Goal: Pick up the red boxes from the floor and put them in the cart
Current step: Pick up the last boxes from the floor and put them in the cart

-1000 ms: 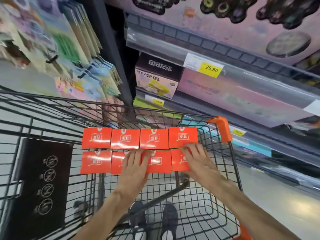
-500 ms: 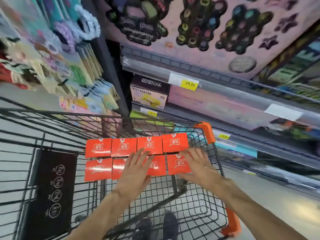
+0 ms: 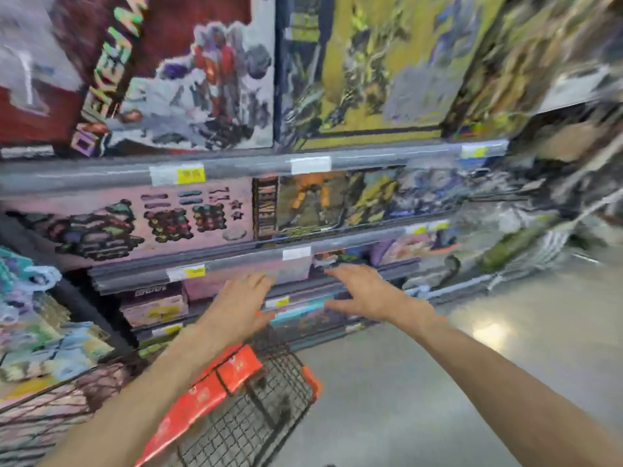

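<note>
While both our left hand and right hand hover empty with fingers spread, the flat red cardboard boxes lie in the black wire cart; we judge them light, stiff, best pinched by long edges.

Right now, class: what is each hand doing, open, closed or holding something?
Left hand: open, fingers spread, holding nothing, raised above the cart.
Right hand: open, fingers extended, holding nothing.
</note>
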{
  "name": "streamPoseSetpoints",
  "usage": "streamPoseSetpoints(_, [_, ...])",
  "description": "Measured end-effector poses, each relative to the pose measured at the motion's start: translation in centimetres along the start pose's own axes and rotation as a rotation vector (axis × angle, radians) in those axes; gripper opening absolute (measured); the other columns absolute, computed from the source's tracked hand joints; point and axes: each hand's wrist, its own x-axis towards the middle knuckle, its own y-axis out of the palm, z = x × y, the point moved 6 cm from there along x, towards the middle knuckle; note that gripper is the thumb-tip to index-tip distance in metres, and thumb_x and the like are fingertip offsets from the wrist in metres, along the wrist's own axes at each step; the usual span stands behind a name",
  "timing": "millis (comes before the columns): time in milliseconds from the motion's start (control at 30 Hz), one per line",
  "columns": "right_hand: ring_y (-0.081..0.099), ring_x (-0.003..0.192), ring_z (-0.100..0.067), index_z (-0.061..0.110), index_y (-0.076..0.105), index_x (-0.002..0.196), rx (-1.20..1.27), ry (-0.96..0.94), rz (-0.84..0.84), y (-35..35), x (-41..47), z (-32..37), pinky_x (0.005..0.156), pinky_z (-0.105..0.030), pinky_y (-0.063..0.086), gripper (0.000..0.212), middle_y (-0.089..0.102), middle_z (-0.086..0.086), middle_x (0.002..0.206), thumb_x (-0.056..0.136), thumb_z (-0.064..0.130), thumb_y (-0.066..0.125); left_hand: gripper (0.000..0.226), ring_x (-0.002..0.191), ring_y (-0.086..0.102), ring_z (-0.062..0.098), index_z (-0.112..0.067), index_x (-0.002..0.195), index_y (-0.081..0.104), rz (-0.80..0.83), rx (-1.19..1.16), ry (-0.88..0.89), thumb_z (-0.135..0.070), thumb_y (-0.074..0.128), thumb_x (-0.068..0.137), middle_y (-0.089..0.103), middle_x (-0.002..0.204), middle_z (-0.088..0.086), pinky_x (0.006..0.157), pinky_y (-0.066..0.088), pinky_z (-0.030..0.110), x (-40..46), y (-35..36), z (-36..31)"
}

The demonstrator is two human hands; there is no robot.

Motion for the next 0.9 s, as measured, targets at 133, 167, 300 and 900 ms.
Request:
streamPoseSetpoints(133, [0.035,0.144,-0.023,0.021,0.033,0.155,-0.078,0.146,-0.123,-7.5,-8.8,-6.6,0.117,-0.049,0.031,0.079,0.043,-0.003,0.153,0.093,0.064,0.056,0.072,0.144,0.034,0.027,-0.017,0.151,0.036,-0.024,0.015,0.202,-0.051,0.060,0.092,0.038,0.155,0.007,0.118,0.030,0.039,6.3,-5.1,-9.3])
streamPoseSetpoints(167, [0.034,0.145,-0.021,0.022,0.033,0.154,-0.076,0.186,-0.149,-9.0,-11.3,-8.2,0.117,-0.049,0.031,0.076,0.042,-0.001,0.153,0.093,0.062,0.056,0.073,0.144,0.034,0.026,-0.017,0.152,0.035,-0.026,0.025,0.262,-0.052,0.059,0.093,0.037,0.156,0.007,0.118,0.029,0.038,7.8,-6.0,-12.1])
streamPoseSetpoints(300, [0.034,0.144,-0.015,0.030,0.034,0.153,-0.057,0.370,-0.272,-12.7,-21.4,-15.3,0.118,-0.046,0.029,0.071,0.041,0.005,0.152,0.092,0.059,0.059,0.073,0.142,0.040,0.031,-0.009,0.149,0.041,-0.070,0.047,0.471,-0.050,0.062,0.093,0.044,0.152,0.014,0.118,0.031,0.040,13.6,-8.2,-23.5])
streamPoseSetpoints(900, [0.036,0.144,-0.027,0.020,0.026,0.157,-0.079,1.100,-0.372,-18.0,-62.9,-46.9,0.119,-0.042,0.028,0.082,0.037,-0.005,0.159,0.093,0.060,0.059,0.074,0.147,0.028,0.021,-0.022,0.154,0.029,-0.040,-0.061,0.997,-0.060,0.051,0.094,0.032,0.159,0.003,0.118,0.022,0.037,33.5,-1.3,-76.8])
